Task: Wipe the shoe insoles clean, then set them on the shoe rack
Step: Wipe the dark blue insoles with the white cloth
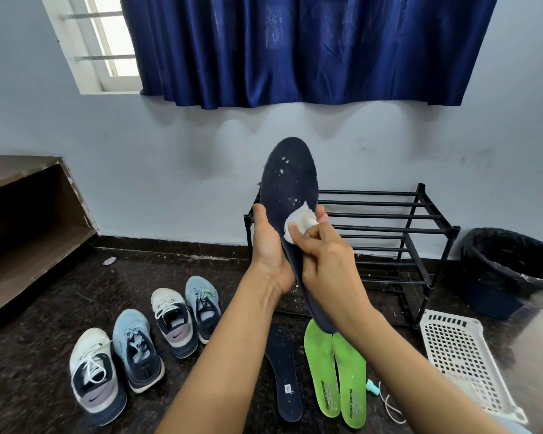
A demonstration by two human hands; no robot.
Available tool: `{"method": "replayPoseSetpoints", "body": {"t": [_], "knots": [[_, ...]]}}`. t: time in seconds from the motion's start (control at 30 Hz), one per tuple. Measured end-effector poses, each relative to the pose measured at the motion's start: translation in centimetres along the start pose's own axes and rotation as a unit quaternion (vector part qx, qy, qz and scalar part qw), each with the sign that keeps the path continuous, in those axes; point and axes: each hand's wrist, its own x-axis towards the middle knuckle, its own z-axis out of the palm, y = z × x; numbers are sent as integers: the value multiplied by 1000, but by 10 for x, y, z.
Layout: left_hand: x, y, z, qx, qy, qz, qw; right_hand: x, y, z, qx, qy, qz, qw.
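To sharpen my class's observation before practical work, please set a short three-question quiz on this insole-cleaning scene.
1. True or false: the left hand holds the dark insole that is being wiped.
2. The right hand pinches: A a white wipe, B a brush, C a shoelace.
3. How many green insoles lie on the floor?
Key: 1 true; 2 A; 3 two.
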Motion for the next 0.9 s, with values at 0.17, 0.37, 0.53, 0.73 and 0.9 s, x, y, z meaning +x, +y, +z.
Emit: {"method": "replayPoseSetpoints", "body": {"t": [0.17,0.37,0.53,0.73,0.9], "knots": [[3,-4,4,-6,6,12,1000,17,6,0,-31,30,-8,999],[7,-3,4,-17,27,25,999,1,4,3,-56,16,-23,998],[7,-8,5,7,45,21,999,22,14,-1,-100,46,-8,994],[9,-4,3,17,60,16,998,1,7,-1,-76,10,-2,997],[8,-9,4,15,47,34,998,17,17,-6,-63,42,18,997]]}}
